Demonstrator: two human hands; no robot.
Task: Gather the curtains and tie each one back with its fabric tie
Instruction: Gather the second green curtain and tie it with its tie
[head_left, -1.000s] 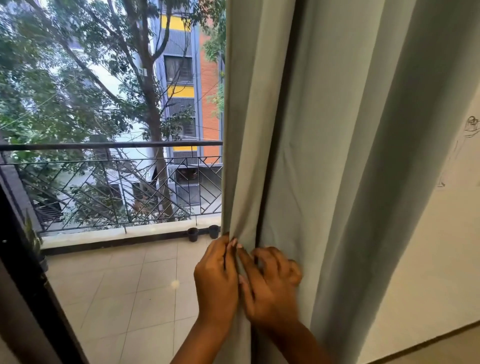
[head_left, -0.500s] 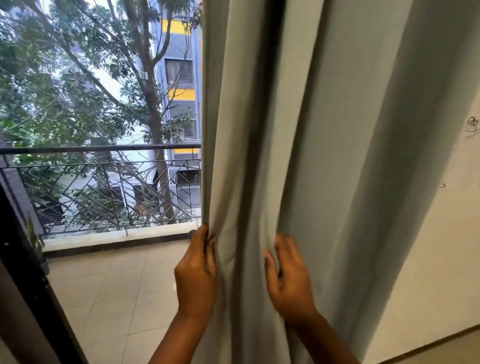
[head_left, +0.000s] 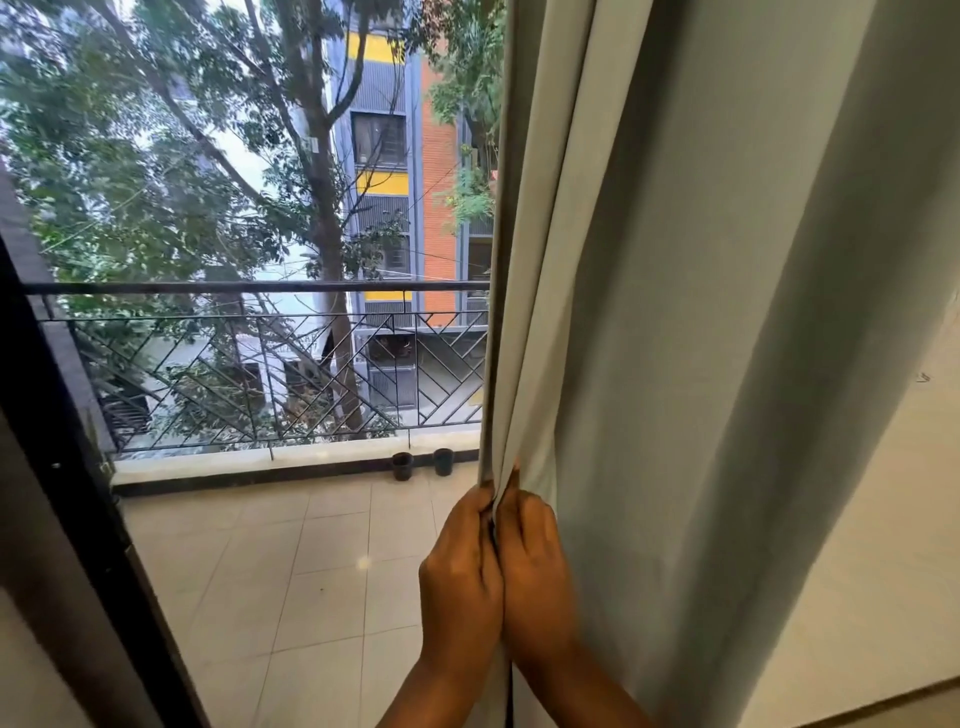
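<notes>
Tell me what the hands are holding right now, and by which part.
Both hands, left and right, pinch the curtain by folds at its left edge, side by side.

Curtain (head_left: 701, 312) hides fingertips of both hands; top cropped

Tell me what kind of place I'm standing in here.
Probably an upper-floor flat, at a balcony door: a grey curtain pinched by both hands, a tiled balcony floor with a metal railing, and an apartment block behind trees.
</notes>
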